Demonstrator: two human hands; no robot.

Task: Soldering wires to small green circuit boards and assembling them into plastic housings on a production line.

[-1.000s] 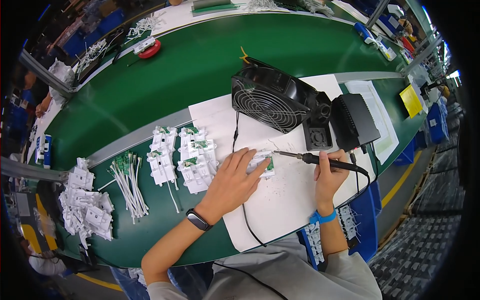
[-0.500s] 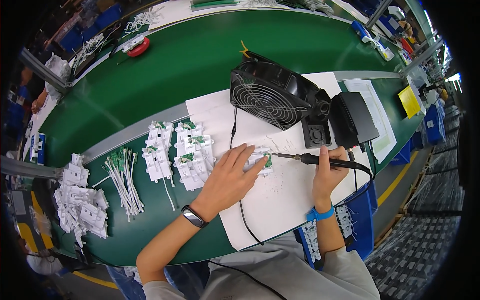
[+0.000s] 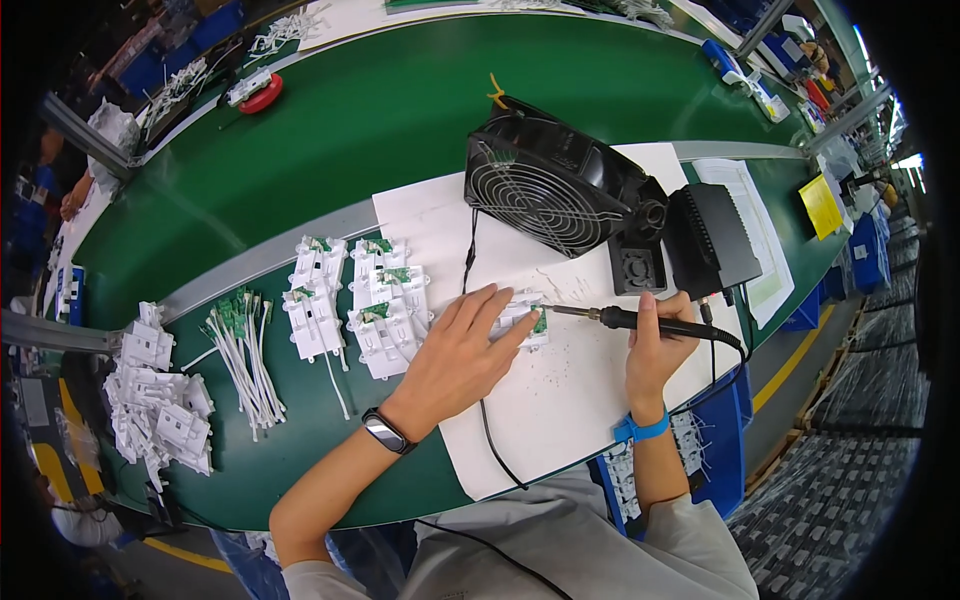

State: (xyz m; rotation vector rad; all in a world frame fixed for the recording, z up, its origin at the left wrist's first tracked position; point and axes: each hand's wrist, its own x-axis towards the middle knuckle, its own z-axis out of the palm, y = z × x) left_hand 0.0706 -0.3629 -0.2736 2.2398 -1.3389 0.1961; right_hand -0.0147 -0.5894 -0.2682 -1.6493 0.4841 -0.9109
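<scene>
My right hand (image 3: 660,350) grips a black-handled soldering iron (image 3: 634,319). Its metal tip reaches the edge of a small green circuit board (image 3: 541,324) on a white plastic housing (image 3: 523,302). Whether tip and board touch is too small to tell. My left hand (image 3: 452,350) lies over that housing, thumb and fingertips holding it against a white sheet (image 3: 580,390). Part of the housing is hidden under the fingers. Left of this hand stand more white housings with green boards (image 3: 388,315) in two groups. Beyond them lies a bundle of white wires with green boards (image 3: 245,360).
A black fan (image 3: 545,185) stands behind the housing, beside a black holder (image 3: 637,268) and a dark box (image 3: 712,240). White plastic parts (image 3: 160,400) are piled at the far left. A black cable (image 3: 488,430) crosses the sheet. Behind runs a green belt (image 3: 380,110).
The red round piece with a white part on the far green surface has shifted left. The view has moved slightly; both hands and the soldering iron keep nearly the same pose.
</scene>
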